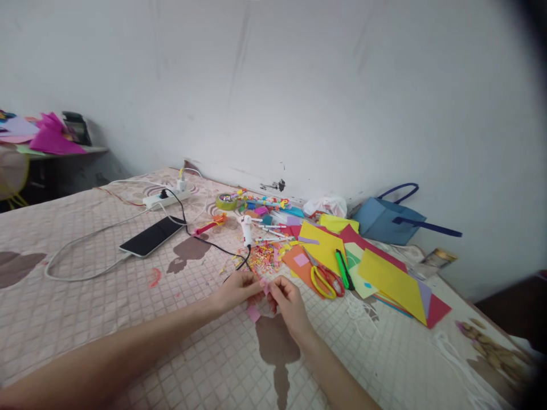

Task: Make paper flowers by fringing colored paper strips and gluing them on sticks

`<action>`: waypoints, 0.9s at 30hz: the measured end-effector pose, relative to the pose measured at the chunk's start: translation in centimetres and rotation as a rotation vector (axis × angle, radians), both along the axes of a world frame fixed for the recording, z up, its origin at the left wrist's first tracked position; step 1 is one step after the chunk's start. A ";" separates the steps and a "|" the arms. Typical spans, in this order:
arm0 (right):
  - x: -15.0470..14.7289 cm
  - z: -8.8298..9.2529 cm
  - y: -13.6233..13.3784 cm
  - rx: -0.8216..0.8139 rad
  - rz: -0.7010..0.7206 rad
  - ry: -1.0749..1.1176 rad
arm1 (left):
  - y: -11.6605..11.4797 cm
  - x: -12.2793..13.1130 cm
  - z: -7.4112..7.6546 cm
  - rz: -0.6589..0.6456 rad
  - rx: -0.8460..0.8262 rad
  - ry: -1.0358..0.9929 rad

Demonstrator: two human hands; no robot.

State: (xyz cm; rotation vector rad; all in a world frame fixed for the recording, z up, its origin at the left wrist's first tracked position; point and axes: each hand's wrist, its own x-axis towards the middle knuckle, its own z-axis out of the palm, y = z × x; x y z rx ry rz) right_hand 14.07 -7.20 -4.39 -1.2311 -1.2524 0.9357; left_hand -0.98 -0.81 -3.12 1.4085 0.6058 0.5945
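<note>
A small piece of pink paper (265, 286) is pinched between my two hands, above the quilted bed cover. My left hand (240, 288) grips its left side with thumb and finger. On the other side, the fingers of my right hand (288, 297) are closed on it too. Just below my fingers another pink paper piece (253, 313) lies on the cover. Beyond the hands stands a white glue gun (247, 230), its black cord running left. Colourful paper scraps (265, 258) are heaped beside it.
Scissors (327, 279) and a green cutter (343, 269) lie on coloured paper sheets (387, 276) to the right. A blue bag (387, 219) stands by the wall. On the left are a tablet (152, 236) and a power strip (166, 197) with trailing cables.
</note>
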 end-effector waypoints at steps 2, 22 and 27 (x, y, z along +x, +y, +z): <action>-0.1 -0.1 0.0 -0.005 0.000 0.002 | 0.0 0.0 -0.1 -0.009 0.052 0.012; -0.3 0.5 -0.2 -0.093 0.067 0.086 | 0.4 -0.4 0.4 0.097 0.065 0.019; -0.2 0.4 -0.2 -0.092 0.115 0.051 | 0.5 -0.3 0.1 0.099 0.050 0.014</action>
